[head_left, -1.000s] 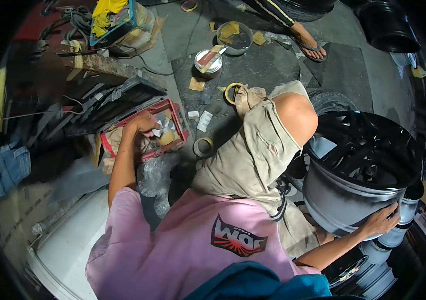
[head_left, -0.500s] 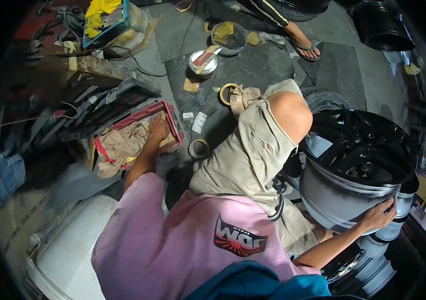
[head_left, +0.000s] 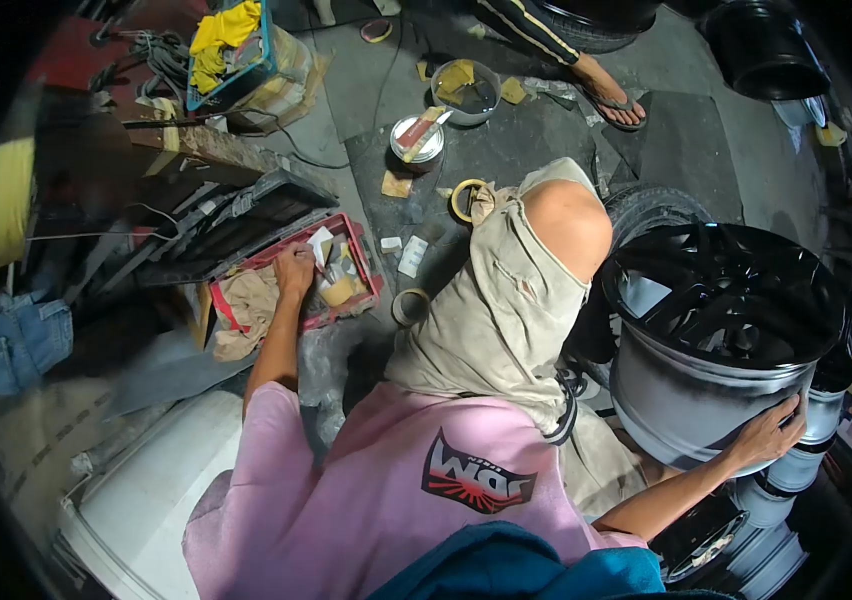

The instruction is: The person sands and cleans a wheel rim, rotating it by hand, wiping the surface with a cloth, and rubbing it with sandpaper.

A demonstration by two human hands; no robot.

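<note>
My left hand is inside a red plastic crate, its fingers curled; what they hold, if anything, is hidden. Bunched beige cloth lies just left of the hand, hanging partly over the crate's near side. A white piece sits against the fingers. Yellowish sanding pieces lie in the crate's right part. On the other side, my right hand grips the lower outer side of a wheel rim, with black spokes facing up and a grey barrel.
A lidded can, a water bowl and tape rolls are on the floor ahead. Another person's sandalled foot is beyond. More rims lie at right; a white container stands at lower left.
My left hand has drawn back leftward in the crate, and the cloth is bunched left, exposing sanding pieces and a white piece. My right hand stays on the rim. The view has shifted slightly.
</note>
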